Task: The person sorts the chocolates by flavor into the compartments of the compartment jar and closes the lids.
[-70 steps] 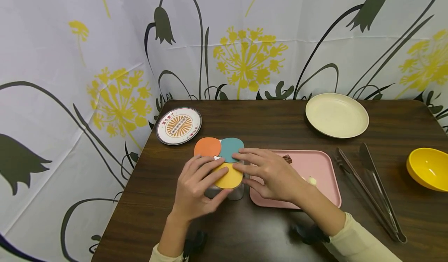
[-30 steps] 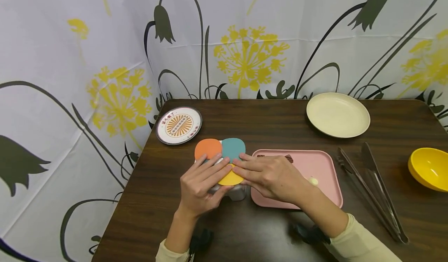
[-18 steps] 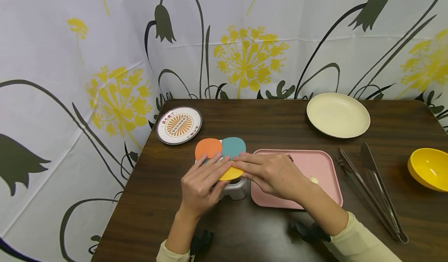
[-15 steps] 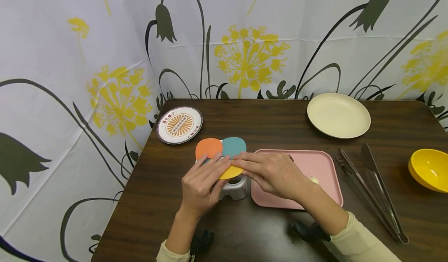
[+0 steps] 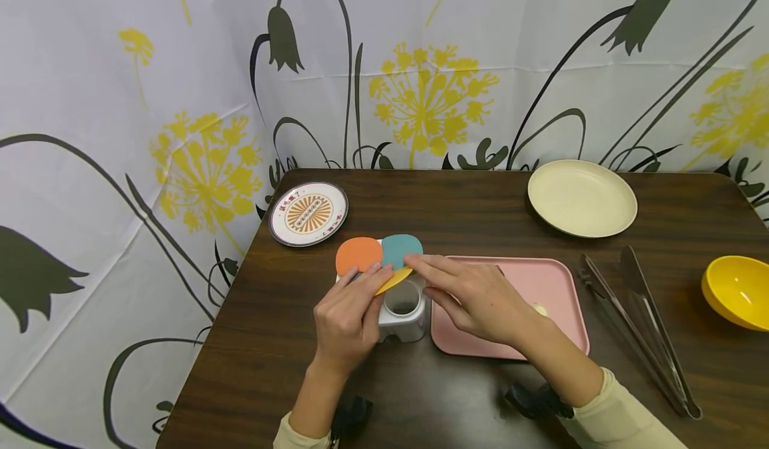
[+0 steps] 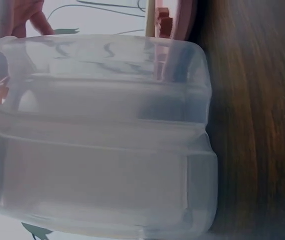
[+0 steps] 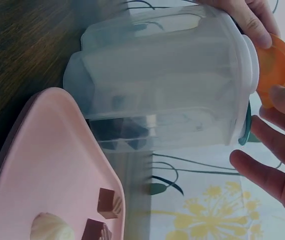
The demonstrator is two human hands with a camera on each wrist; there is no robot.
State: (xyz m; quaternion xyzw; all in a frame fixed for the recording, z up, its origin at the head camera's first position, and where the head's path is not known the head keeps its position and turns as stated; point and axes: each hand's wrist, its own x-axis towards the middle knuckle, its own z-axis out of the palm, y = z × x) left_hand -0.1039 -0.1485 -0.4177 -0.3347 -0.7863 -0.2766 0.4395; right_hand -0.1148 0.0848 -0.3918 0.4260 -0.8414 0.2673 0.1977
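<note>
A translucent plastic container (image 7: 172, 85), split into compartments, stands on the table with orange (image 5: 359, 255), teal (image 5: 402, 250) and yellow (image 5: 394, 279) lids on top. The yellow lid, seen as orange in the right wrist view, is tilted up, and a round opening (image 5: 403, 298) shows below its raised near edge. My left hand (image 5: 348, 312) holds this lid, its fingers over the top and its thumb at the near edge. Beside the lid's right end, my right hand (image 5: 474, 295) has its fingers extended and fingertips near the teal lid. The left hand partly covers the back-left lids.
Right of the container lies a pink tray (image 5: 559, 302) with brown chocolate-like pieces (image 7: 95, 231) and a cream-coloured piece (image 7: 50, 227). Farther right are metal tongs (image 5: 651, 335) and a yellow bowl (image 5: 737, 292). A patterned plate (image 5: 308, 215) and a cream plate (image 5: 583, 199) stand farther back.
The yellow lid has tilted up from lying flat, baring the round opening. My right hand's fingers have come off the lid's middle and moved slightly right.
</note>
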